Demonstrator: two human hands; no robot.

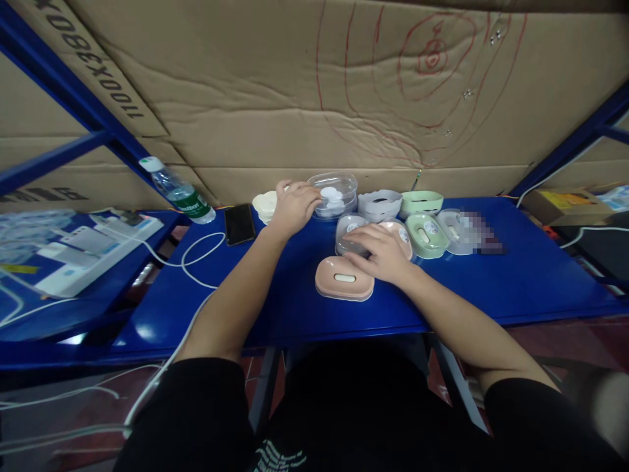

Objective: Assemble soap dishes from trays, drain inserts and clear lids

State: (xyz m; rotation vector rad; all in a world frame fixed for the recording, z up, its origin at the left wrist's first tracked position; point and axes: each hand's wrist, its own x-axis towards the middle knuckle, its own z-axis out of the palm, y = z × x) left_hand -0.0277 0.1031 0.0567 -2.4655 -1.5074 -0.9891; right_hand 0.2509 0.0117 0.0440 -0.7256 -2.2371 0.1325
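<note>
My left hand (295, 204) reaches to the back of the table, its fingers slightly bent and apart, beside a stack of clear plastic lids (339, 187) with white oval pieces (332, 196) inside. A cream scalloped soap box base (265, 204) is partly hidden behind that hand. My right hand (381, 250) is spread over a grey soap box with a clear lid (350, 226), fingertips at its top. Just below its thumb lies a peach soap box (344, 278) with a pale bar in its slot. Another peach box (400, 237) is partly covered by this hand.
Grey (379, 205) and green (421, 203) scalloped bases stand at the back. A lidded green box (427, 236) and a clear lid (457, 231) sit to the right. A phone (239, 224), a water bottle (181, 193) and a white cable (196, 244) lie left; cardboard (255, 144) walls the back.
</note>
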